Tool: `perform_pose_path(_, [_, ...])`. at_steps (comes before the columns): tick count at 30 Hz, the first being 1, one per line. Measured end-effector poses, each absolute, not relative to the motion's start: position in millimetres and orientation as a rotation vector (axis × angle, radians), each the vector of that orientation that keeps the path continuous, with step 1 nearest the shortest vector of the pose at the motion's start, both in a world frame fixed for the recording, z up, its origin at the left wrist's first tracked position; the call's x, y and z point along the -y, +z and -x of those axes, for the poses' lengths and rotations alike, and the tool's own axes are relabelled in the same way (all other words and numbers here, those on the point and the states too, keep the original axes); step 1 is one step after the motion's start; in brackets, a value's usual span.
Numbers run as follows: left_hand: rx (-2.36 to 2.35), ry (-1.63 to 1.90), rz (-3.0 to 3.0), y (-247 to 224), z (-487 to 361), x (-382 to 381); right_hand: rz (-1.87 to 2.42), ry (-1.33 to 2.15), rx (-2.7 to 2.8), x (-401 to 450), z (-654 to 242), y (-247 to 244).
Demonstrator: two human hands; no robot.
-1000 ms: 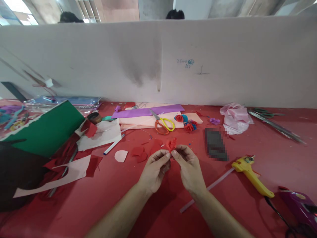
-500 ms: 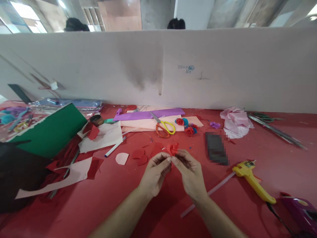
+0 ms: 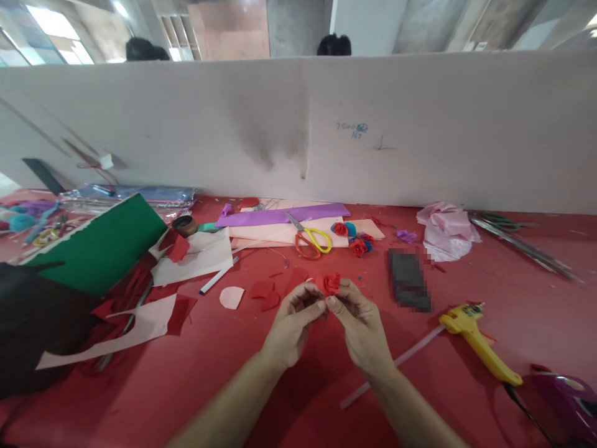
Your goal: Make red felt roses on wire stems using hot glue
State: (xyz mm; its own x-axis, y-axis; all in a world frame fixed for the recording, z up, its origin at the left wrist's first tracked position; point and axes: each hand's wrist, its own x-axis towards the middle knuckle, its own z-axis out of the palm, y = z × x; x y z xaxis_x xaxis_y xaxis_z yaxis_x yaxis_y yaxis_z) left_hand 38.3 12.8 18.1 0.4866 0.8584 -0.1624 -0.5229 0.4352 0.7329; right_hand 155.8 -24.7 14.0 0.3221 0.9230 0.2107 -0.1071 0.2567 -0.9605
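Between my two hands is a red paper flower [image 3: 330, 284], its ruffled petals showing above the fingertips. My left hand [image 3: 296, 320] pinches its lower left side, thumb against the fingers. From the other side my right hand [image 3: 361, 323] grips the base with thumb and bent fingers. The flower's underside is hidden by my fingers. Just left of my left hand lie several red petal pieces [image 3: 263, 294] and a pale pink petal piece [image 3: 231, 297]. Scissors [image 3: 311, 239] with yellow and orange handles rest beyond the flower, near finished red and blue flowers [image 3: 358, 246].
A yellow glue gun [image 3: 482, 345] with a long glue stick lies right, near a dark phone-like object [image 3: 409, 280] and a purple object [image 3: 566, 401]. Paper scraps, a marker [image 3: 218, 277] and a green sheet [image 3: 107, 242] lie left. A white partition [image 3: 186, 124] stands behind.
Both hands have turned the red flower slightly and shifted their fingertips on it. My left thumb sits a little lower. The view has moved slightly; the table things lie as before.
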Motion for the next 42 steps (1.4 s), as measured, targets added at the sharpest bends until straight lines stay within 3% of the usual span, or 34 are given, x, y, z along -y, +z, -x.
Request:
perform_pose_path(9, [-0.671,1.165,-0.996,26.8,-24.3,-16.7,1.353,0.429,1.177,27.8,-155.7,13.1])
perform_pose_path(17, [-0.618,1.059,-1.106,37.3,-19.7,-16.3,1.392,0.176,1.326,30.1,-158.5,21.0])
perform_pose_path(42, [-0.478,1.038,-1.281,43.4,-12.1,-17.1,1.282,0.077,1.491,35.6,-154.7,16.2])
